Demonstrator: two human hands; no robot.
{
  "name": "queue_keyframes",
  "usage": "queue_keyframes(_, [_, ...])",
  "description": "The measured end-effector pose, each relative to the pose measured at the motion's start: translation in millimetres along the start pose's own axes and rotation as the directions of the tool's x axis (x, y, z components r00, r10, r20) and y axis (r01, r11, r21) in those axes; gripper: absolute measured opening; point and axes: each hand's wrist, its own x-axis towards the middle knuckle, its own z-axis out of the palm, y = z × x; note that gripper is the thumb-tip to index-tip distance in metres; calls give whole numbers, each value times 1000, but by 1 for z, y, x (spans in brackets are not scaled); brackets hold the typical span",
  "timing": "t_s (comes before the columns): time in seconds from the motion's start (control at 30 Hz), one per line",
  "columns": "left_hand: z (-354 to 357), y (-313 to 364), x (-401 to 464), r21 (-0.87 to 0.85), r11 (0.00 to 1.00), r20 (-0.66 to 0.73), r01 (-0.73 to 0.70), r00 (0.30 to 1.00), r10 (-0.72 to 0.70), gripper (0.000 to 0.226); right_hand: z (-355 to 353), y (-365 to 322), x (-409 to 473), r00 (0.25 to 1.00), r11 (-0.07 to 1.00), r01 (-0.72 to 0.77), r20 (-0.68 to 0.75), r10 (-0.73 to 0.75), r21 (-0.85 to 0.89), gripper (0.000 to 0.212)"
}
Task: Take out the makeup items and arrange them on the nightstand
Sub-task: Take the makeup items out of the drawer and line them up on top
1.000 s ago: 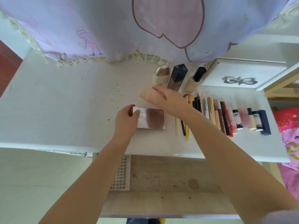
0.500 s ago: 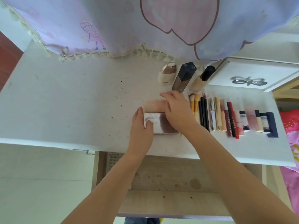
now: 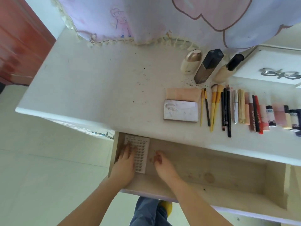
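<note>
Down in the open drawer point(image 3: 211, 168), both hands go for the lash tray point(image 3: 141, 154): left hand point(image 3: 124, 162) rests flat on it, right hand point(image 3: 162, 163) hovers loose beside, probably the last thing for the worktop point(image 3: 97, 88).

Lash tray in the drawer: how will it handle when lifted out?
The lash tray looks like a thin flat card, so probably light and a bit bendy. It lies flat on the drawer floor, so an edge likely needs prying up. The left hand already rests on it; the right hand is beside it.
</note>
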Motion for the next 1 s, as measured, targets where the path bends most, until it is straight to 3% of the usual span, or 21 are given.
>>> queue_keyframes(0.23, [-2, 4, 1, 41, 999, 48, -7, 999, 5, 65, 39, -31, 11, 986, 969, -132, -76, 151, 209, 30])
queue_keyframes(0.37, [-7, 3, -4, -12, 999, 11, -40, 999, 40, 65, 31, -36, 10, 987, 976, -133, -65, 146, 173, 21])
queue_keyframes(0.47, [-8, 5, -13, -94, 995, -29, -21, 999, 18, 58, 18, -40, -5, 992, 969, -83, -77, 103, 235, 11])
queue_keyframes(0.53, [-14, 10, -21, -242, 970, -20, 25, 999, -30, 58, 4, -40, -23, 993, 956, -54, -88, 82, 289, 13])
queue_keyframes(0.63, [-35, 21, -44, -579, 814, 33, 47, 999, -34, 55, -21, -31, -55, 997, 953, -31, -55, 50, 301, 21])
queue_keyframes(0.7, [-51, 30, -63, -713, 701, 63, 34, 998, 16, 44, -38, -29, -80, 1000, 942, -10, -24, 20, 336, 23])
queue_keyframes(0.87, [-93, 42, -98, -872, 488, 21, -43, 992, 124, 33, -72, -48, -122, 984, 938, 177, -70, -163, 300, 19])
queue_keyframes(1.0, [-135, 50, -76, -907, 401, -135, -131, 991, 18, 33, -85, -94, -119, 941, 906, 333, -151, -302, 262, 27])
